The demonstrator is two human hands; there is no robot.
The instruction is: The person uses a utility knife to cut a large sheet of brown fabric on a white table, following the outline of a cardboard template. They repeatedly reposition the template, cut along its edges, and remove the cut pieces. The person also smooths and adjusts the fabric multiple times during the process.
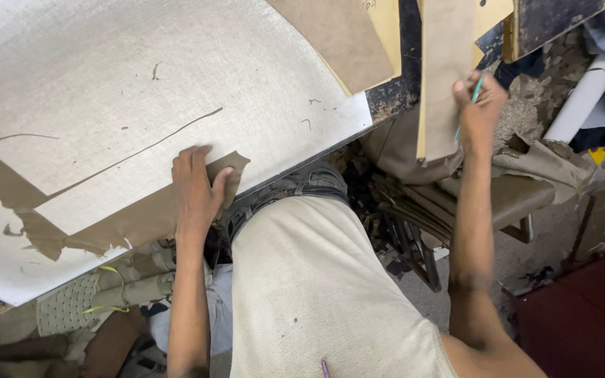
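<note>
Two bare hands work in the head view: the left hand (pixel 196 187) lies flat, fingers spread, on a brown leather-like piece (pixel 227 173) at the edge of the pale woven sheet (pixel 141 84). The right hand (pixel 480 106) pinches a thin teal pen (pixel 472 98) against a long tan cardboard strip (pixel 446 70).

Left hand (pixel 196 187) on brown sheet (pixel 141 220)

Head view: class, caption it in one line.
Left hand presses brown cut-out on white sheet; right hand lifts tan strip.
</note>
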